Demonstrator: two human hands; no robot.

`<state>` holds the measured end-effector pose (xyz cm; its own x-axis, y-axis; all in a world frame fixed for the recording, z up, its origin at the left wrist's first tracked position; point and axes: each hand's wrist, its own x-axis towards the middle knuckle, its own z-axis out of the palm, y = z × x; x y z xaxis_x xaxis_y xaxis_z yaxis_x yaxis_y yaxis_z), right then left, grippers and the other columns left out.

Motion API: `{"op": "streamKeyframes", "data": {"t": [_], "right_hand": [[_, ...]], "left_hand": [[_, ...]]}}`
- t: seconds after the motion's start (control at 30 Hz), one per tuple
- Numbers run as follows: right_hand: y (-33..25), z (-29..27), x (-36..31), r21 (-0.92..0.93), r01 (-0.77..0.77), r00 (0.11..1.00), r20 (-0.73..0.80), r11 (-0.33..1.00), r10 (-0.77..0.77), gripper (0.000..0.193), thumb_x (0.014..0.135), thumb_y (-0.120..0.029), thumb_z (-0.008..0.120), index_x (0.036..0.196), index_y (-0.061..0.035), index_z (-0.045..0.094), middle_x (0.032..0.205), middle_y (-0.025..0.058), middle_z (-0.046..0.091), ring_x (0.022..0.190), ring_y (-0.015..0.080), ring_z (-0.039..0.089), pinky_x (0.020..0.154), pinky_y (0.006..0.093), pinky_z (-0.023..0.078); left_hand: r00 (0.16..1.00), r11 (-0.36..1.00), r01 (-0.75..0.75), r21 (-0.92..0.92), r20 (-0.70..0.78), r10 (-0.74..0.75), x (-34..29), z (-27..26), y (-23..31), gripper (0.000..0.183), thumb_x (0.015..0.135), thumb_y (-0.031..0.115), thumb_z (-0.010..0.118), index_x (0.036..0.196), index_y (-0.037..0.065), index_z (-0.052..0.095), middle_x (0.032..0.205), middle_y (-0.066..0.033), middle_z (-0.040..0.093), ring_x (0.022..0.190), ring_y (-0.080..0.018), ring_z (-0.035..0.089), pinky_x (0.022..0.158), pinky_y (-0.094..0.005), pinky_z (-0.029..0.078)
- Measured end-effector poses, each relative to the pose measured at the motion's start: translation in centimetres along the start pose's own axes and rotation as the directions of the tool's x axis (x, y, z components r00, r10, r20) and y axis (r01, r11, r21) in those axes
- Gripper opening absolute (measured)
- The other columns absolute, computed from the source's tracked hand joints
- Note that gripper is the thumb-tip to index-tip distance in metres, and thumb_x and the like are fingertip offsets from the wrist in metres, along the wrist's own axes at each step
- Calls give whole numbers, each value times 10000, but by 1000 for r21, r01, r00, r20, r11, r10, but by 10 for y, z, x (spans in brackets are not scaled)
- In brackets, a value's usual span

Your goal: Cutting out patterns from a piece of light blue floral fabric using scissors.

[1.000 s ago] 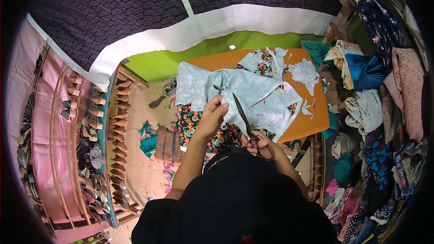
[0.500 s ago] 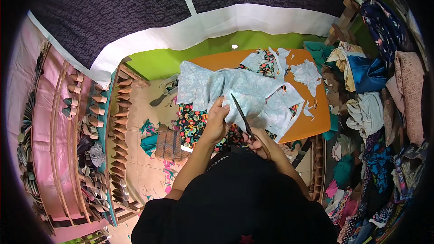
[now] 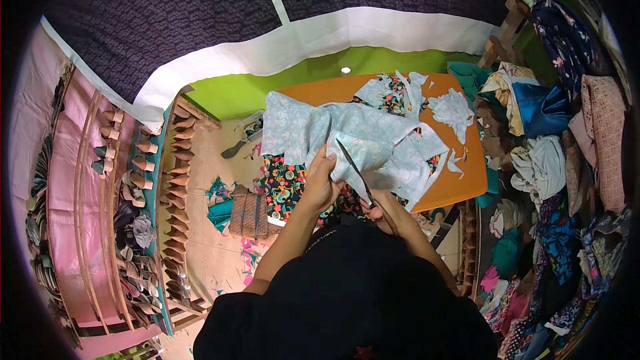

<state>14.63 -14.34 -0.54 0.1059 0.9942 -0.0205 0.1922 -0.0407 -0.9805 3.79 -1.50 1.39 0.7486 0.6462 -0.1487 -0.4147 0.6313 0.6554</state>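
Note:
A patterned cloth (image 3: pixel 300 120), pale on its upturned side and black with bright flowers on the other, lies partly folded over an orange table (image 3: pixel 460 190). My left hand (image 3: pixel 321 183) is closed on the near edge of the cloth, thumb on top. In my right hand (image 3: pixel 385 212) is a pair of dark scissors (image 3: pixel 357 172). The blades point away from me and to the left, over the pale side just right of my left hand. Whether they are parted is hard to see. My dark cap hides the nearest part of the table.
Pale and floral offcuts (image 3: pixel 452 112) are scattered over the table's far right. Wooden racks of shoe lasts (image 3: pixel 177 190) stand at the left, beside a woven brown block (image 3: pixel 250 213) and scraps on the floor. Heaps of fabric (image 3: pixel 543 167) line the right side. A dark curtain hangs ahead.
The scissors have shifted slightly, their tips moving a little to the left over the cloth. My left hand keeps its hold in nearly the same place.

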Motion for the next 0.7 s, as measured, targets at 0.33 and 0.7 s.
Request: {"op": "streamKeyframes", "data": {"t": [0.33, 0.7], "right_hand": [[-13, 1, 0, 521, -333, 941, 242, 786, 238, 352, 746, -378, 590, 771, -80, 404, 630, -59, 316, 504, 21, 282, 464, 173, 273], [-8, 2, -1, 354, -197, 977, 145, 914, 155, 226, 728, -168, 555, 716, -87, 344, 632, -40, 321, 494, 41, 284, 425, 185, 249]], "left_hand": [[998, 999, 37, 37, 56, -39, -2, -2, -4, 346, 853, 102, 360, 1190, 22, 349, 1039, -91, 505, 922, -169, 524, 793, -317, 449], [1000, 997, -23, -74, 18, 25, 2, -2, -3, 344, 862, 94, 329, 1191, -5, 342, 1091, -126, 493, 992, -211, 505, 880, -353, 397]]}}
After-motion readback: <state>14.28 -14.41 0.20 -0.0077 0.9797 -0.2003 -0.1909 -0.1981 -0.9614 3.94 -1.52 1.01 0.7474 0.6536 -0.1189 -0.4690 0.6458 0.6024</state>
